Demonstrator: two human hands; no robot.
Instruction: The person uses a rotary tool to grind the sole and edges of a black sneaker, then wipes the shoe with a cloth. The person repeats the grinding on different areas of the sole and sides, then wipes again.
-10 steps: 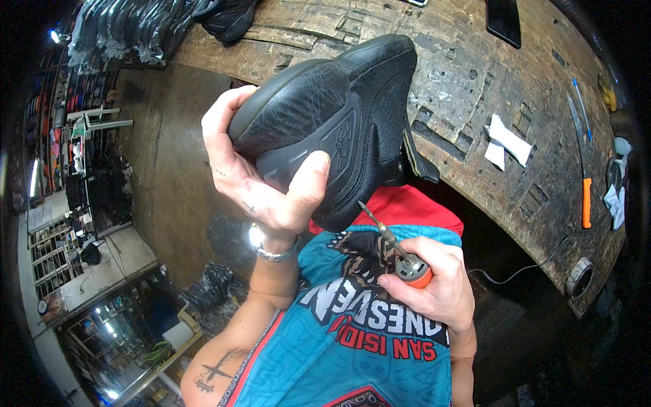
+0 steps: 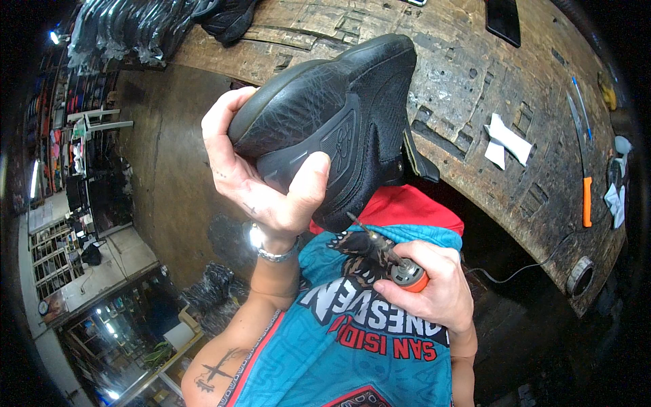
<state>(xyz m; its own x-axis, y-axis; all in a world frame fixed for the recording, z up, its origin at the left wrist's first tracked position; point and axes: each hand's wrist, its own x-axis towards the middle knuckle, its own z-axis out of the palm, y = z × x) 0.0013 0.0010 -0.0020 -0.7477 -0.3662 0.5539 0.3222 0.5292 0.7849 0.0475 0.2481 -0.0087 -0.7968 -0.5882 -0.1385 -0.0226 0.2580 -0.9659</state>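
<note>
My left hand (image 2: 271,183) is wrapped round a black sneaker (image 2: 308,102), its thumb pressed on the side and its fingers behind the sole. The sneaker is tilted, its creased side toward me, and hangs above my lap. In my right hand (image 2: 434,285) is a soldering iron (image 2: 407,271) with an orange handle and a thin metal shaft. Its tip points up and left at the lower end of the sneaker; whether it touches is hard to tell. Part of the handle is hidden by my fingers.
A worn wooden workbench (image 2: 468,74) curves along the far and right side. On it lie white folded papers (image 2: 507,142), a knife with an orange handle (image 2: 586,203), a black phone (image 2: 503,22) and another black shoe (image 2: 227,17). A cord (image 2: 505,279) runs under the bench edge.
The soldering iron's tip has shifted slightly left and down along the sneaker's lower end, its shaft tilting over. My left hand and the sneaker stay nearly still.
</note>
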